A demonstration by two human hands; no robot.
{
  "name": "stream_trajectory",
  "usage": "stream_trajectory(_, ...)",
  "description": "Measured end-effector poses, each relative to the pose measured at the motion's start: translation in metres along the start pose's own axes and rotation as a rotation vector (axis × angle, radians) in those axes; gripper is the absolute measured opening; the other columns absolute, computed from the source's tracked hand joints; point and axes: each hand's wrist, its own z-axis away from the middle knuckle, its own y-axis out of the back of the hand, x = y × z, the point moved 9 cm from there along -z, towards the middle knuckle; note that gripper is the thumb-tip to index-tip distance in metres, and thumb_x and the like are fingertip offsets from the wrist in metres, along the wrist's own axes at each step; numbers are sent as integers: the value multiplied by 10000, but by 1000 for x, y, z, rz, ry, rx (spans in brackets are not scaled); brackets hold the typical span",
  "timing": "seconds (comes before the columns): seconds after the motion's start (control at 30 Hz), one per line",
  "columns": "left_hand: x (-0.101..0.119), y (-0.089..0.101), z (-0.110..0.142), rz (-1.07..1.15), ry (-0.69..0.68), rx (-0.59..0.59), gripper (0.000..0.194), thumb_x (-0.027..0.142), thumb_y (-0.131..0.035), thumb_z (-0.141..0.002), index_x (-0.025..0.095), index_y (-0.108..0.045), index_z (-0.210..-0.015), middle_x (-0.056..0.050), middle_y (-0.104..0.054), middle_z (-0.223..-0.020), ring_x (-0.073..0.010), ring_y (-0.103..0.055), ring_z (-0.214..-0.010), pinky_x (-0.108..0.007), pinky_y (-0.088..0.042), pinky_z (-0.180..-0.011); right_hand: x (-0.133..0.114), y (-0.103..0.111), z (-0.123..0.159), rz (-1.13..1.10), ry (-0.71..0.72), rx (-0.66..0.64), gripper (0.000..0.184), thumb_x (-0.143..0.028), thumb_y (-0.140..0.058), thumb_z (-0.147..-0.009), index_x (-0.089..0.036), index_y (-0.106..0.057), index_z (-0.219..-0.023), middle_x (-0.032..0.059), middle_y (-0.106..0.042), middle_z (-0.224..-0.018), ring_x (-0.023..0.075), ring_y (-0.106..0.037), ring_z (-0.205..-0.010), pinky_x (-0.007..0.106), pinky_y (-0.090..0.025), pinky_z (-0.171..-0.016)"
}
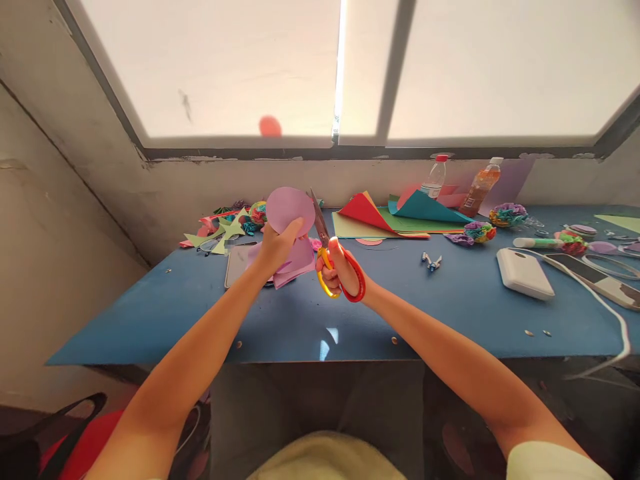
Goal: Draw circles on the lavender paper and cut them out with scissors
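A round purple paper disc (290,208) is pinched upright in my left hand (280,247), thumb across its front. My right hand (343,270) has its fingers through the red and yellow handles of a pair of scissors (321,223). The blades point up beside the disc's right edge; I cannot tell whether they touch it. Below my left hand lie more purple paper pieces (295,263), partly over a flat, phone-like object (235,267).
Coloured paper sheets (370,217) lie along the wall on the blue table (310,327). Green scraps (227,232) sit at left. On the right are paper flowers (507,215), a white power bank (524,272) with a cable, and two bottles (483,187).
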Motion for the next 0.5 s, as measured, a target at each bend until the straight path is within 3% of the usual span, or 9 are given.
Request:
stream_trajectory(0.2,1,1,-2,141,16,-18,259,346,-611,-663,193,-450,-528,25,-413,-511,-108,-411,-509,-254,-376,-503,1,-9,2,-28,-59,-68,687,-883,-317,-702,-203,-378,-632,-107,-194,-449,38,-152,-365,170,-169,-339)
stream_trajectory(0.5,-7,7,-7,174,59,7,204,348,-637,-635,195,-509,-594,17,-444,-535,-119,-435,-516,-246,-416,-482,-3,-10,5,-32,-49,-90,641,-837,-351,-745,-211,-347,-610,-102,-186,-459,41,-144,-368,167,-173,-327)
